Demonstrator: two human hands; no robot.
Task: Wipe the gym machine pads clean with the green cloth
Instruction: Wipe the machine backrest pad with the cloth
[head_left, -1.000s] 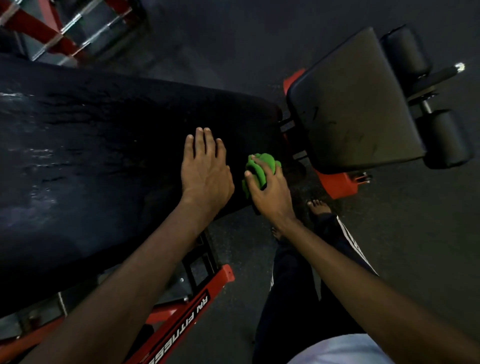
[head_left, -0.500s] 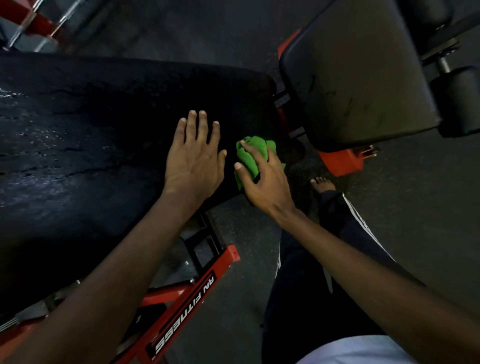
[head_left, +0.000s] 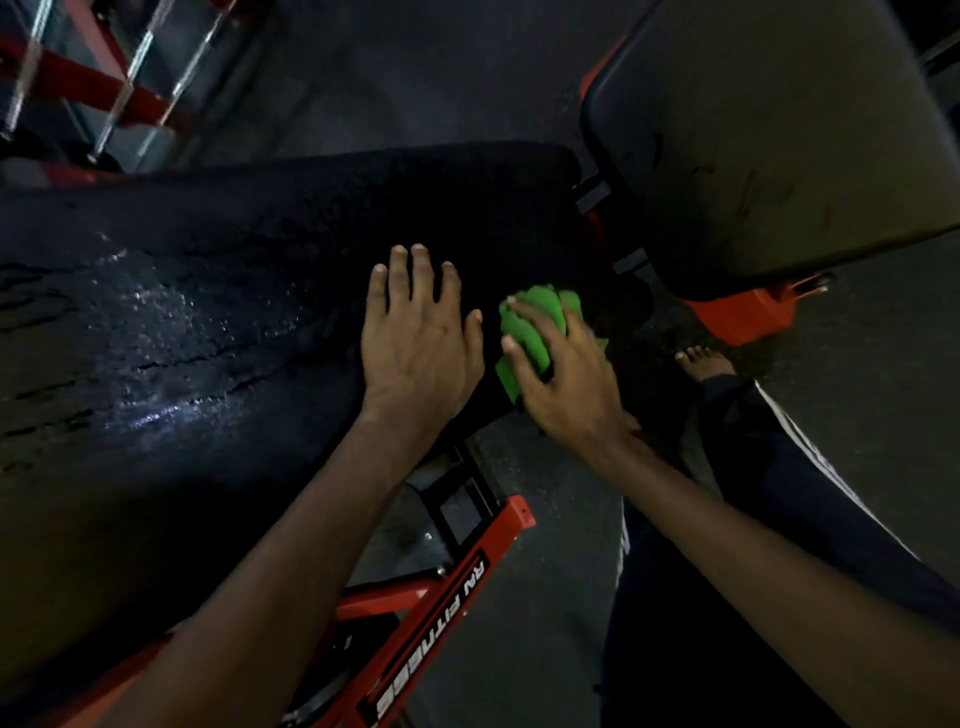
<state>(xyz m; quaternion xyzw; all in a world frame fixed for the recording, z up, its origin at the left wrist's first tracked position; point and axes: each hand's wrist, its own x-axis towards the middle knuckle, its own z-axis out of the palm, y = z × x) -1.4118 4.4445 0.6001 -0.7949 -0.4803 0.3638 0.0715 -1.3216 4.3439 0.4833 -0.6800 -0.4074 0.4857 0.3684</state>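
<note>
A long black bench pad (head_left: 218, 312) with wet, cracked vinyl fills the left of the view. My left hand (head_left: 415, 338) lies flat on it, fingers straight. Just to its right, my right hand (head_left: 561, 379) grips a bunched green cloth (head_left: 530, 332) against the pad's near right edge, fingers curled over it. A second, smaller black seat pad (head_left: 779, 140) stands to the upper right, scuffed on its surface.
The red frame (head_left: 441, 597) with white lettering runs under the bench near my arms. A red base bracket (head_left: 743, 312) sits under the seat pad. My bare foot (head_left: 701, 361) and dark trouser leg stand on the grey floor. Red and chrome bars (head_left: 104, 88) are at top left.
The view has shifted, so the bench and seat pad sit higher right in frame. My right hand with the cloth has slid slightly along the pad edge. The left hand stays flat.
</note>
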